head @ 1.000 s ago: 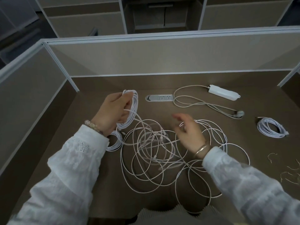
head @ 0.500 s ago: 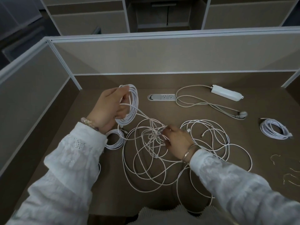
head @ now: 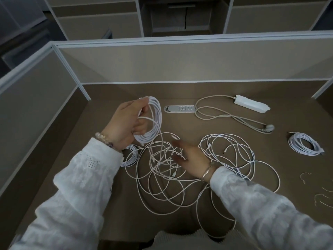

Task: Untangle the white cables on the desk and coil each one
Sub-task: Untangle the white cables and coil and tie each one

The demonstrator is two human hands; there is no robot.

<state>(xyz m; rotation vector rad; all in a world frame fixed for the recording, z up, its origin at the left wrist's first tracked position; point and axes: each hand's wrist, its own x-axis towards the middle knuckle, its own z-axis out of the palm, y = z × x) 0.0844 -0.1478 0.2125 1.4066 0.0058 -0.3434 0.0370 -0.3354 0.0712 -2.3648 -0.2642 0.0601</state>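
Observation:
A tangle of thin white cables (head: 194,170) sprawls over the middle of the brown desk (head: 100,174). My left hand (head: 124,125) grips a partly wound coil of white cable (head: 153,121) held up above the desk, and a strand runs from it down into the tangle. My right hand (head: 191,157) lies low over the tangle's knotted middle with its fingers stretched out among the strands. A finished coil (head: 130,156) lies under my left wrist. Another finished coil (head: 304,147) rests at the right.
A white power strip (head: 251,104) with its grey cord (head: 216,116) lies at the back right. A socket panel (head: 180,108) is set into the desk. Several twist ties (head: 317,188) lie at the right edge. Partition walls (head: 180,62) close the back and left.
My right hand went from hovering open to grabbing at the knot, and now its fingers are spread over the strands. My left hand lifted the coil slightly.

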